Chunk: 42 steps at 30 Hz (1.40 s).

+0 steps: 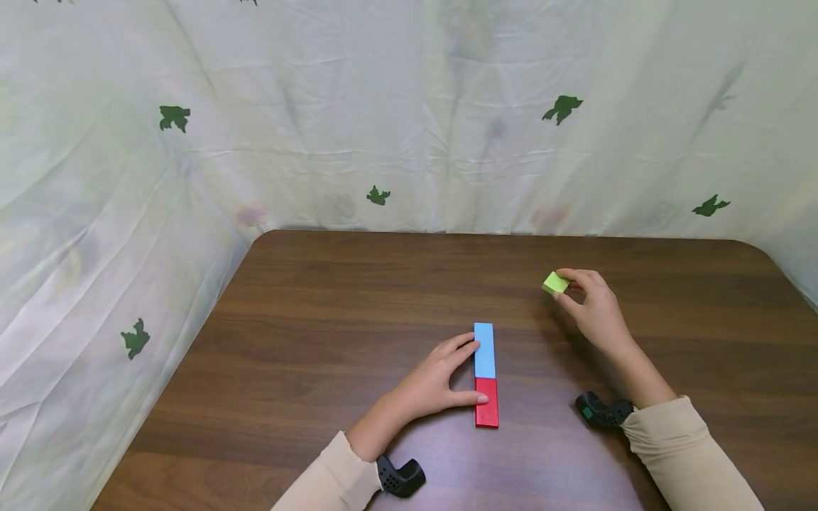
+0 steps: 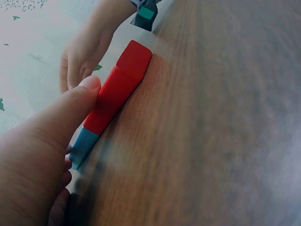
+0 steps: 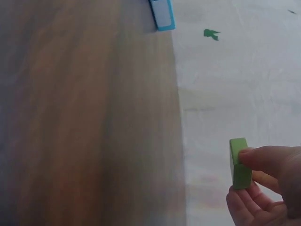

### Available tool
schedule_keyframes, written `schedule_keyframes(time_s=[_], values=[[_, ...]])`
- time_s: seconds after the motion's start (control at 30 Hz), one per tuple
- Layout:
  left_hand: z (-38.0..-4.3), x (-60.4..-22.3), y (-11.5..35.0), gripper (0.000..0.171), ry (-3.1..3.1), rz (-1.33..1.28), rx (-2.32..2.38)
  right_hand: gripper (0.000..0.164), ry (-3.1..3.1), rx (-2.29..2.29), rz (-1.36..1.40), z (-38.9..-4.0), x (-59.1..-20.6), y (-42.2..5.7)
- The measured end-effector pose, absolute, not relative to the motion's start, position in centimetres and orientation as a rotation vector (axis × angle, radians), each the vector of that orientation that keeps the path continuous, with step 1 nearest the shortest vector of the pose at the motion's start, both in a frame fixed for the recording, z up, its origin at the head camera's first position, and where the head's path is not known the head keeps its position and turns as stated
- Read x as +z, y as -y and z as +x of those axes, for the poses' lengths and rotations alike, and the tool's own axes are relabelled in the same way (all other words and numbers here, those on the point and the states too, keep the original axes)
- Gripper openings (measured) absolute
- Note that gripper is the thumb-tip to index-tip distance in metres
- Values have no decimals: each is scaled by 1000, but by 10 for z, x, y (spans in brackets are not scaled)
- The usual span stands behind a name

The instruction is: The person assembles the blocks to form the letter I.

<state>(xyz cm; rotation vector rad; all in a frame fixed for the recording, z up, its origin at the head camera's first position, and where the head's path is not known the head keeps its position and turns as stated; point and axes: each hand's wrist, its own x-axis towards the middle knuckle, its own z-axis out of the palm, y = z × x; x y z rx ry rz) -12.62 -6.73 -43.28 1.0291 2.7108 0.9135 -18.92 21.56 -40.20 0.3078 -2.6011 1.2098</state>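
Note:
A red block (image 1: 487,411) and a light blue block (image 1: 484,358) lie end to end on the brown table, the blue one farther away. My left hand (image 1: 431,383) rests against their left side, its thumb on the red block (image 2: 115,94) and its fingertips at the blue block (image 2: 83,146). The fingers are spread and fairly straight. Farther back on the right, my right hand (image 1: 601,312) pinches a small lime-green block (image 1: 554,282) between thumb and fingers. In the right wrist view the green block (image 3: 241,165) appears held above the table.
The brown wooden table (image 1: 319,305) has rounded far corners. A pale curtain (image 1: 409,121) with dark green leaf shapes hangs behind it and along the left side. Black wrist devices (image 1: 401,477) sit on both wrists, beside beige sleeves.

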Motion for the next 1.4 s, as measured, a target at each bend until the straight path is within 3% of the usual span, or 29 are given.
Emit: schedule_keyframes(time_s=[0.57,1.4], values=[[-126,-433,67,78,-2705,1018,915,37,2547,1291,442,-200,-391,-183],[-127,-432,67,79,-2690,998,909,37,2615,1316,636,-206,-417,-157]])
